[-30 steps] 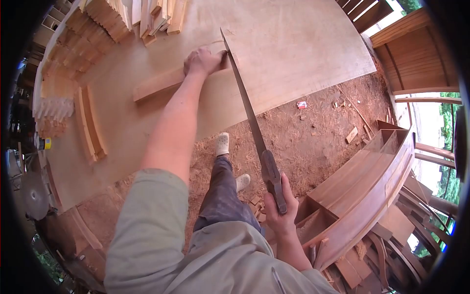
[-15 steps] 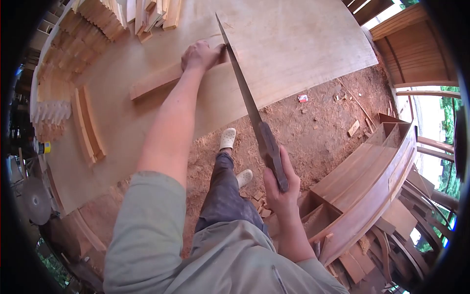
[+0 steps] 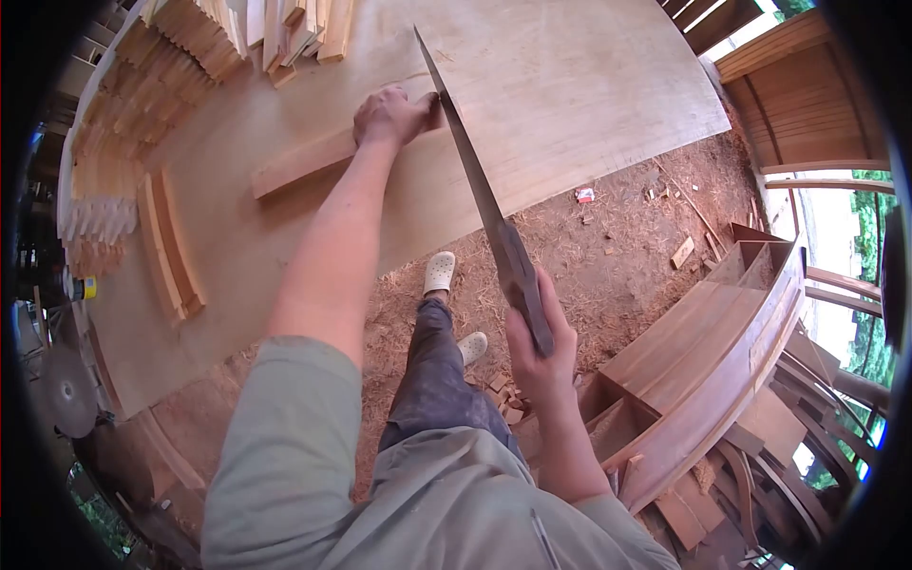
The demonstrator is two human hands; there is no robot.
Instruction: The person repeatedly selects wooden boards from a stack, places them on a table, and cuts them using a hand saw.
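A long saw (image 3: 472, 168) with a dark handle points up and away, its blade crossing the right end of a wooden block (image 3: 302, 163). My right hand (image 3: 546, 347) is wrapped round the handle. On the pale board (image 3: 589, 85) lies the block, with my left hand (image 3: 391, 116) closed over it near that end, thumb close beside the blade. The block's far right end is partly hidden by my hand and the saw.
Stacked wooden pieces (image 3: 157, 85) fill the board's far left, with loose strips (image 3: 309, 28) beside them. Two long pieces (image 3: 171, 247) lie at left. A wooden cabinet frame (image 3: 698, 351) and offcuts stand at right. A round disc (image 3: 68, 389) is at lower left.
My right hand has moved slightly up and forward with the saw. The left hand stays on the block, with barely any shift.
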